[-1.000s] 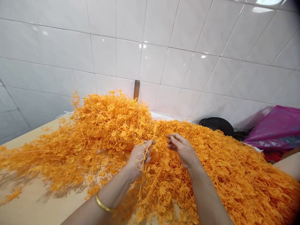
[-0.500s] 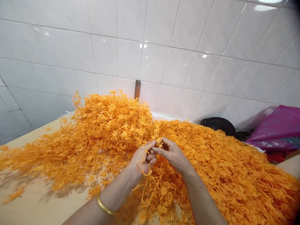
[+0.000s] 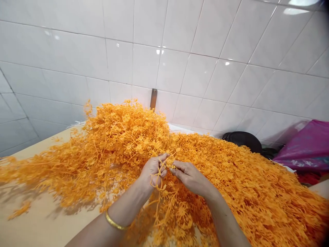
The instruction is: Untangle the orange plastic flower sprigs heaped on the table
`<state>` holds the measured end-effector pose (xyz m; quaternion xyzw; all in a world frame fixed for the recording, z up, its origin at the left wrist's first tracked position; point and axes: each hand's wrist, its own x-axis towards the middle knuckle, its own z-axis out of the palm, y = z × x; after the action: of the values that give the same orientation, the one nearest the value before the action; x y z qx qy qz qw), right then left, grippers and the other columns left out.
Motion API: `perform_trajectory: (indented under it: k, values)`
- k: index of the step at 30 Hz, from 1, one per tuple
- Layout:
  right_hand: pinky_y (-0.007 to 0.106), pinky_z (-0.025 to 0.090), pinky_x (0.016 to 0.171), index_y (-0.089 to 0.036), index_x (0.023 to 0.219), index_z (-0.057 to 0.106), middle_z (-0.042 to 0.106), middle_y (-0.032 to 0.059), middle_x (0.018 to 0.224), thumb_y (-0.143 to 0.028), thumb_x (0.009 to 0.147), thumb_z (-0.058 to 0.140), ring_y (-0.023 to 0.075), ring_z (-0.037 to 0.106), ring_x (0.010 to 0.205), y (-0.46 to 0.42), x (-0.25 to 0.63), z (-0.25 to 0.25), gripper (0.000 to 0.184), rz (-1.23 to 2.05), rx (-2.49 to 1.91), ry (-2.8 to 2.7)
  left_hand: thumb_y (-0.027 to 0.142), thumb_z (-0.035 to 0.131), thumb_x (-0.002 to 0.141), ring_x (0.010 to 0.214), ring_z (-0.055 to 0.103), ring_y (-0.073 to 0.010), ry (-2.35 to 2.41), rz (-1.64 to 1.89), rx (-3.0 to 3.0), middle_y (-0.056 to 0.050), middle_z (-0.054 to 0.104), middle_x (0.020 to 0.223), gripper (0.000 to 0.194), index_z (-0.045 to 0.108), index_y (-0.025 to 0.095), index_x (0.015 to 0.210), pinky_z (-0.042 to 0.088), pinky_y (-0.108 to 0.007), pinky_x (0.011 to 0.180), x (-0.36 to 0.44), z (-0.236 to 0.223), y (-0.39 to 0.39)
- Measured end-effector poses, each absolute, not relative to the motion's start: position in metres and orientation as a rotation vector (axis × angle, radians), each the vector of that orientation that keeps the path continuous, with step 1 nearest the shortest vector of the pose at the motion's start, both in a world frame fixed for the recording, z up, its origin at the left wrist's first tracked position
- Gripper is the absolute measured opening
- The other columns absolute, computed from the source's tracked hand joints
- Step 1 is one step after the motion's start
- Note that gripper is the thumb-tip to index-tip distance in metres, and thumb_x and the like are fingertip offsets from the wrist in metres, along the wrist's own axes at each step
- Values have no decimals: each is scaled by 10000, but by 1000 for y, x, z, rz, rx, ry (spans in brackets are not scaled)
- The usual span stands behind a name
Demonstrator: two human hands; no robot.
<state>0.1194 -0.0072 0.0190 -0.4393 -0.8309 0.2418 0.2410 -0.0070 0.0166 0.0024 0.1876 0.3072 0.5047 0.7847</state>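
Observation:
My left hand is closed in a pinch on an orange plastic flower sprig, whose thin stem curls down over the palm. Close beside it, the fingertips of my right hand are pressed together on the flower end of the same sprig. Both hands are over a big heap of like sprigs. A taller mound of them rises behind my left hand. Exactly where the fingertips grip is partly hidden by the tangled orange strands.
Bare tabletop shows at the front left, with one small loose orange piece on it. A white tiled wall stands behind. A dark strap is on the wall. At right are a black round item and a purple bag.
My right hand has moved slightly down and away from the left fingertips, still pinching the flower end. My left hand keeps its pinch on the sprig. The view has shifted a little.

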Motion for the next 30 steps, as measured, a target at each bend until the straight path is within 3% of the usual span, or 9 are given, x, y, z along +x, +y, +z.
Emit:
perform_trajectory:
  k: [5,9,12,16,18,23,27,30]
  values:
    - [222,211,462,-174,552,364,364,-45,482,-178,799,372,75,312,448,-37,117,38,247,382,-1360,-2393,150,546,697,267,296,-27,762,1149,370,69,387,376,121,448,140,626,161,-138,272,0,-9,20]
    - [213,287,499,-183,574,488,476,-22,529,-196,781,408,87,412,494,-66,119,60,222,590,-1103,-2618,152,473,750,243,158,-20,749,1233,332,108,229,321,131,434,152,625,117,-141,279,-14,-5,30]
    - [239,347,601,-215,790,578,572,17,715,-188,786,386,132,503,660,-67,125,60,194,413,-1264,-2488,197,508,739,265,187,-21,622,1237,424,99,271,348,105,462,151,657,145,-147,291,-17,0,29]
    - [300,360,693,-206,1023,535,555,84,963,-233,771,413,203,504,856,-49,134,49,281,183,-1601,-2267,220,584,679,287,247,-18,580,1142,466,89,339,391,120,483,156,684,181,-146,304,-6,-1,19]
    - [302,358,698,-195,991,548,559,84,944,-280,792,392,200,506,845,-42,135,48,267,194,-1646,-2204,225,616,647,298,267,-16,591,1152,512,88,363,406,148,497,159,706,199,-143,312,-2,0,15]
    - [255,339,553,-177,710,540,531,20,648,-369,816,357,139,473,608,-31,126,51,286,333,-1549,-2082,248,641,616,325,315,-16,592,1141,678,71,425,442,196,475,158,671,262,-149,349,-1,7,7]
    - [249,361,605,-172,723,508,531,8,713,-257,751,467,125,477,659,-20,126,44,99,440,-1355,-1907,276,653,590,345,360,-37,606,1090,749,58,459,458,236,455,162,652,323,-179,376,-1,9,3]
    - [257,381,626,-173,732,495,525,2,700,-229,719,486,127,495,667,-16,131,41,58,672,-1238,-1728,291,666,565,371,379,-43,645,1074,795,40,478,476,261,450,156,624,295,-171,367,1,9,1]
